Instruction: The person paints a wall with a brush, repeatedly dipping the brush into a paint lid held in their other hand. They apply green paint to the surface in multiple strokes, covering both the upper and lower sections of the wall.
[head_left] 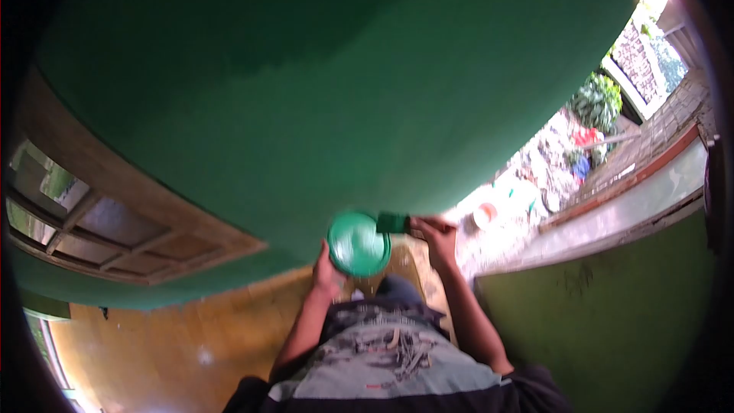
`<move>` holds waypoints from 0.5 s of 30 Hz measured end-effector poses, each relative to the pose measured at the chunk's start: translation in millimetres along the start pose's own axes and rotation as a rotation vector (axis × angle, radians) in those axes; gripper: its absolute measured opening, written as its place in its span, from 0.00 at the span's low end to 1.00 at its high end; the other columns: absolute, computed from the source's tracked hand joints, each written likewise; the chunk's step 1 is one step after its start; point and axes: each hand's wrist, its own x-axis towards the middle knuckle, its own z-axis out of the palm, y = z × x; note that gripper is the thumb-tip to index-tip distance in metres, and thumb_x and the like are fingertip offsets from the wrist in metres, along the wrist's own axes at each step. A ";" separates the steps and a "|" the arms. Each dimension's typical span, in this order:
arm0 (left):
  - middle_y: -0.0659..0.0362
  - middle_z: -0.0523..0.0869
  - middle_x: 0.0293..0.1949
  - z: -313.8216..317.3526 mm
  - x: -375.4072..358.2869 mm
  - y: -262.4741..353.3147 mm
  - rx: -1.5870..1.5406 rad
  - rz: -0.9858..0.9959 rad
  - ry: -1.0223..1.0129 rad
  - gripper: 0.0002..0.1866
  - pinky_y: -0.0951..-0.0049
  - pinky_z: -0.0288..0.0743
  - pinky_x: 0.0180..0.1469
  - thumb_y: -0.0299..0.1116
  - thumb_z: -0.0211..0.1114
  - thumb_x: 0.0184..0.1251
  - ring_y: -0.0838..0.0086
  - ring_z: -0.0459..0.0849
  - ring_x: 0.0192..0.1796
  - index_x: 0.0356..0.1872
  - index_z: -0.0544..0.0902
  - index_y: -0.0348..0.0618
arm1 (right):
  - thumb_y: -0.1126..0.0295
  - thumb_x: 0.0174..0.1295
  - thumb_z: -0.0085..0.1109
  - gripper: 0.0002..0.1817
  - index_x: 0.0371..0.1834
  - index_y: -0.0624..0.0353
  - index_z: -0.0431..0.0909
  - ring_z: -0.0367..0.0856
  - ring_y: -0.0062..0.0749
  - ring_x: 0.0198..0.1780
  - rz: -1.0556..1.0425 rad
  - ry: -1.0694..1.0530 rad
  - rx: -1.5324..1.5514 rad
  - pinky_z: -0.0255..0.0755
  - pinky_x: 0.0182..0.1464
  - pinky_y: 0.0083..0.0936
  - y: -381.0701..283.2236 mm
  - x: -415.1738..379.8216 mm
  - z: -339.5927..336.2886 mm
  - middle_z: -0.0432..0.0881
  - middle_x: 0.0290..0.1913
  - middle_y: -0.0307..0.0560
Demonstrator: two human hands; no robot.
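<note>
My left hand [327,271] is closed around the near left side of a round tub of green paint [359,245], held in front of my body. Glossy green paint shows inside it. In my right hand [437,239] is a paintbrush [394,223], gripped by its handle. Its green-coated bristles point left and overlap the tub's right rim in this view. A green wall [344,130] rises ahead of both hands, with a darker green area across its upper part.
On the left is a wood-framed paned window [115,222]. Tan flooring [222,336] lies below left. A lower green wall [604,321] stands to the right, near a pale ledge [634,203]. Outside are a bucket [484,216], scattered debris and a leafy plant [596,99].
</note>
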 end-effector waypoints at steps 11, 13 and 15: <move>0.55 0.79 0.66 -14.1 9.2 -12.8 0.103 0.030 0.184 0.32 0.54 0.71 0.68 0.61 0.47 0.80 0.60 0.77 0.67 0.69 0.73 0.47 | 0.80 0.62 0.70 0.09 0.45 0.63 0.88 0.89 0.28 0.44 -0.584 -0.526 -0.476 0.85 0.48 0.25 -157.2 47.9 40.3 0.91 0.44 0.47; 0.56 0.81 0.63 -10.3 11.2 -14.7 0.090 0.051 0.193 0.30 0.56 0.74 0.65 0.61 0.49 0.80 0.63 0.80 0.64 0.66 0.76 0.48 | 0.80 0.61 0.69 0.10 0.45 0.59 0.89 0.91 0.32 0.44 -0.941 -0.611 -0.661 0.85 0.46 0.26 -215.8 55.3 66.4 0.91 0.45 0.47; 0.56 0.82 0.62 -11.5 16.9 -17.4 0.078 0.118 0.172 0.30 0.57 0.75 0.64 0.60 0.49 0.80 0.63 0.81 0.62 0.65 0.76 0.47 | 0.81 0.59 0.69 0.11 0.45 0.58 0.89 0.91 0.35 0.44 -1.073 -0.677 -0.716 0.85 0.46 0.27 -262.0 60.1 87.6 0.91 0.45 0.48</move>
